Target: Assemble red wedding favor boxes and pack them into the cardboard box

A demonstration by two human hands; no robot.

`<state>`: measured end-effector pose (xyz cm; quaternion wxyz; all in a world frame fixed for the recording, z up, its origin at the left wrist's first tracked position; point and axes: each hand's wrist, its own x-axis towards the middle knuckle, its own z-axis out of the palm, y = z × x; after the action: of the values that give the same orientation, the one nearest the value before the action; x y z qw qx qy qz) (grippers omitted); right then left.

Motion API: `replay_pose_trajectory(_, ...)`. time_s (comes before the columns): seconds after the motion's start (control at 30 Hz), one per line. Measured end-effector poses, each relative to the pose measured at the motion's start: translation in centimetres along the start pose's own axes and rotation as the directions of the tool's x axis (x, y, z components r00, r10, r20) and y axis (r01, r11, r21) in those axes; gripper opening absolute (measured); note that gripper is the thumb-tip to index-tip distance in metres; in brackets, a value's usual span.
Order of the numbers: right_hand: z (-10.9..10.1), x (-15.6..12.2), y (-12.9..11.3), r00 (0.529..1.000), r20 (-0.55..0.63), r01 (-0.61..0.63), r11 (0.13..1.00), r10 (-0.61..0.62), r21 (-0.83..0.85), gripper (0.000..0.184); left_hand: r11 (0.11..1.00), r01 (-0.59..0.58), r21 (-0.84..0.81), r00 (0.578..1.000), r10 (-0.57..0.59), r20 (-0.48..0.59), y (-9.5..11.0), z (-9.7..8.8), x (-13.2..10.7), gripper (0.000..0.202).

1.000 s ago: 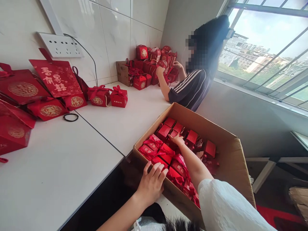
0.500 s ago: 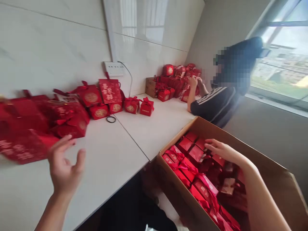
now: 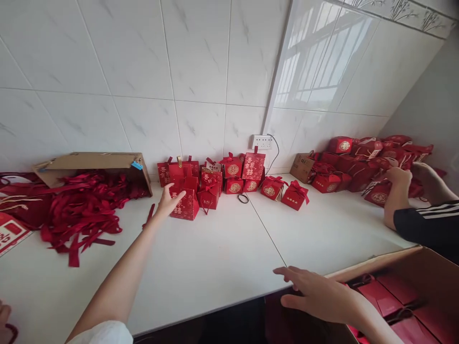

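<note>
My left hand (image 3: 168, 201) reaches across the white table (image 3: 201, 258) with fingers spread, touching a red gift bag (image 3: 184, 204) with gold characters at the front of a cluster of red gift bags and boxes (image 3: 229, 177) by the wall. My right hand (image 3: 315, 294) hovers open, fingers stretched, at the table's front edge beside a brown cardboard box (image 3: 412, 260). Red gift boxes (image 3: 380, 296) fill that box. Neither hand holds anything.
A tipped cardboard box (image 3: 89, 165) spills red ribbons (image 3: 79, 210) at the left. A black hair tie (image 3: 243, 198) lies near two small red boxes (image 3: 283, 191). A person in a dark striped sleeve (image 3: 426, 224) handles a pile of red boxes (image 3: 366, 160) at the right. A wall socket (image 3: 261, 141) sits above.
The view swung left to the wall. My left hand went from the box's edge across the table to the red gift bag. My right hand came out of the box to its left edge.
</note>
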<state>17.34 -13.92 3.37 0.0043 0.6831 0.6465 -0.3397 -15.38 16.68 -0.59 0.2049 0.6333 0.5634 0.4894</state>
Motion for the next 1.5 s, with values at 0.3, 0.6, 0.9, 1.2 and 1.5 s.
replay_pose_trajectory(0.3, -0.1, 8.3, -5.4, 0.794, -0.378, 0.500, 0.865, -0.476, -0.040, 0.044, 0.985, -0.121, -0.123, 0.954, 0.149, 0.258, 2.6, 1.5, -10.0, 0.029)
replay_pose_trajectory(0.6, -0.3, 12.4, -10.1, 0.676, -0.579, 0.550, 0.835, -0.456, -0.014, 0.008, 0.945, -0.129, -0.301, 0.853, 0.260, 0.452, 6.3, 1.0, -14.1, 0.020)
replay_pose_trajectory(0.9, 2.9, 14.3, -10.2, 0.547, -0.790, 0.617, 0.771, -0.276, 0.157, 0.013, 0.864, -0.439, -0.246, 0.868, 0.478, 0.131, 7.2, 3.3, -13.3, 0.009)
replay_pose_trajectory(1.2, 3.6, 15.1, -9.8, 0.463, -0.840, 0.694, 0.706, -0.283, 0.145, 0.011, 0.785, -0.563, -0.260, 0.813, 0.583, -0.001, 6.7, 4.0, -13.3, 0.017)
replay_pose_trajectory(1.5, 2.9, 15.8, -8.4, 0.525, -0.752, 0.755, 0.625, -0.398, 0.196, 0.011, 0.785, -0.489, -0.380, 0.781, 0.588, 0.209, 5.8, 2.9, -12.8, 0.031)
